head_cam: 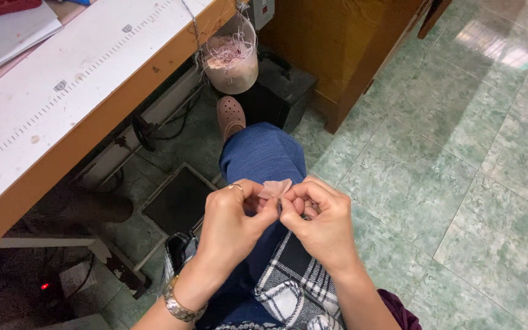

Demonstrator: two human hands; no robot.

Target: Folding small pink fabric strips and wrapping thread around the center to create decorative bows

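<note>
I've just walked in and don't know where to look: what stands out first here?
First, the two hands, left hand and right hand, pinching a small pink fabric piece together above a blue-trousered knee. Next, the plastic tub of pink scraps hanging at the edge of the white table, over a green tiled floor.

Pink fabric piece (275, 189)

Small, thin, pale pink; gathered into a fan shape, pinched at its lower edge, held above the lap.

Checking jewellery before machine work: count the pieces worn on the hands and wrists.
2. A ring on a finger of the left hand, and a metal bracelet on the left wrist. The right hand shows none; its fingers partly hide.
</note>
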